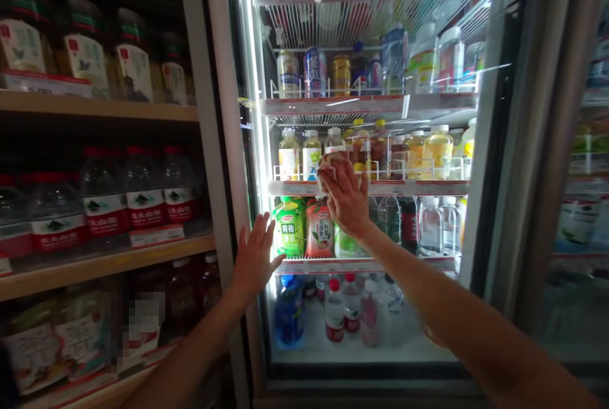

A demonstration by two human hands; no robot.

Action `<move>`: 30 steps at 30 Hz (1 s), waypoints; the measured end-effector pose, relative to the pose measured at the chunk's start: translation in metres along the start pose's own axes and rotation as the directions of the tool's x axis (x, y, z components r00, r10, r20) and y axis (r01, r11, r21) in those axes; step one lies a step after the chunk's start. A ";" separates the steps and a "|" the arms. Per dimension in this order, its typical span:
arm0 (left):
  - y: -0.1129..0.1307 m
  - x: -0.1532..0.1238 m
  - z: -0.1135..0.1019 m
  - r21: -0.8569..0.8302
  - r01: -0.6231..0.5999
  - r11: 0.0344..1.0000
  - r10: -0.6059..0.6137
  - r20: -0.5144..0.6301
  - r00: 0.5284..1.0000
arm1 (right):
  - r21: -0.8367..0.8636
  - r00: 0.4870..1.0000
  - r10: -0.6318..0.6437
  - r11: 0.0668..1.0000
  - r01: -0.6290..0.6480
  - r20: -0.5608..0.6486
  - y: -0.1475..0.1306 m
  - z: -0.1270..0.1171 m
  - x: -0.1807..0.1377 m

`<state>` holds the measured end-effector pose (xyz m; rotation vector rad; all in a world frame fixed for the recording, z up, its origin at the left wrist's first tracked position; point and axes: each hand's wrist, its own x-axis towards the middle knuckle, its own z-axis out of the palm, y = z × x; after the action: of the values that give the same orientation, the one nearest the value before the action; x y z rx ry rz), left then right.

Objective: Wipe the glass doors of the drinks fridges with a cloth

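Right hand (349, 203) holds a crumpled, pale cloth (327, 171) under its extended fingers, up against the glass door (361, 372) of a lit drinks cooler, in front of the shelf edge above a red-labelled bottle (320, 231). Left hand (253, 257) has its fingers spread wide and grips nothing, at the door's left side near a green bottle (288, 228); whether its palm touches the door, I cannot tell. Wooden shelves (104, 266) with bottled water (102, 190) stand farther left.
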<state>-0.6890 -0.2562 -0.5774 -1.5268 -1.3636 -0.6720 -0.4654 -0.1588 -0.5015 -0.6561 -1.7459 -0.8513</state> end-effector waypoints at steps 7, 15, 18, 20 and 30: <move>-0.017 -0.034 -0.001 -0.004 0.002 1.000 -0.002 0.060 0.998 | 0.129 0.836 -0.531 0.846 0.517 0.135 -0.049 0.014 -0.039; -0.029 -0.032 -0.014 0.021 0.105 0.994 -0.106 0.039 0.994 | 0.149 0.938 -0.340 0.933 0.327 0.071 -0.081 0.030 0.019; -0.035 -0.038 -0.018 0.044 0.075 0.996 -0.078 0.046 0.996 | 0.236 0.750 -0.656 0.745 0.624 0.089 -0.091 0.037 -0.013; -0.041 -0.038 -0.021 0.049 0.042 0.998 -0.044 0.048 0.998 | 0.228 0.751 -0.656 0.745 0.627 0.081 -0.083 0.035 -0.001; -0.055 0.005 -0.029 0.003 0.059 0.998 -0.058 -0.081 0.995 | 0.210 0.783 -0.617 0.777 0.593 0.074 -0.066 0.025 0.011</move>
<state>-0.7349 -0.2840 -0.5456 -1.4448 -1.3524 -0.7581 -0.5335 -0.1775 -0.5122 -0.0045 -2.1778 -1.0829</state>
